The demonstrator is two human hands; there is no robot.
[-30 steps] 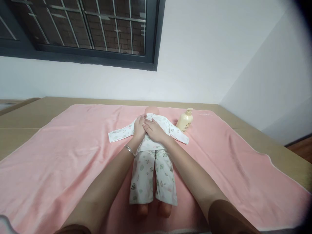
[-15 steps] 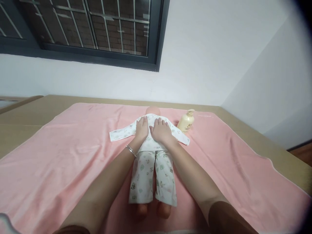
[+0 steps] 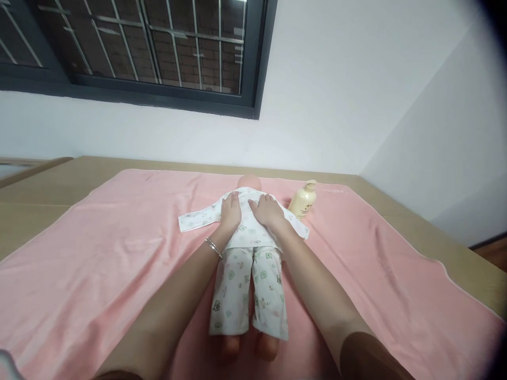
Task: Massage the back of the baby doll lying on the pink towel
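Observation:
A baby doll (image 3: 249,232) in a white printed top and matching trousers (image 3: 233,290) lies stretched out on a pink blanket (image 3: 130,237), its head (image 3: 249,182) toward the wall and its feet toward me. My left hand (image 3: 231,212) rests flat on the left side of the doll's upper body, with a silver bangle (image 3: 214,247) on the wrist. On the right side of the upper body lies my right hand (image 3: 268,212), fingers stretched out and thumb apart. Neither hand grips anything. The doll's sleeves spread out to both sides.
A cream pump bottle (image 3: 303,200) stands on the blanket just right of the doll's shoulder, close to the right sleeve. The blanket covers a wooden surface (image 3: 95,171) that meets the white wall. Above is a dark-framed window (image 3: 158,47) with bars.
My right hand has slid slightly to the right on the doll's top, opening a wider gap between the hands. My left hand stays nearly in place. The view has shifted slightly.

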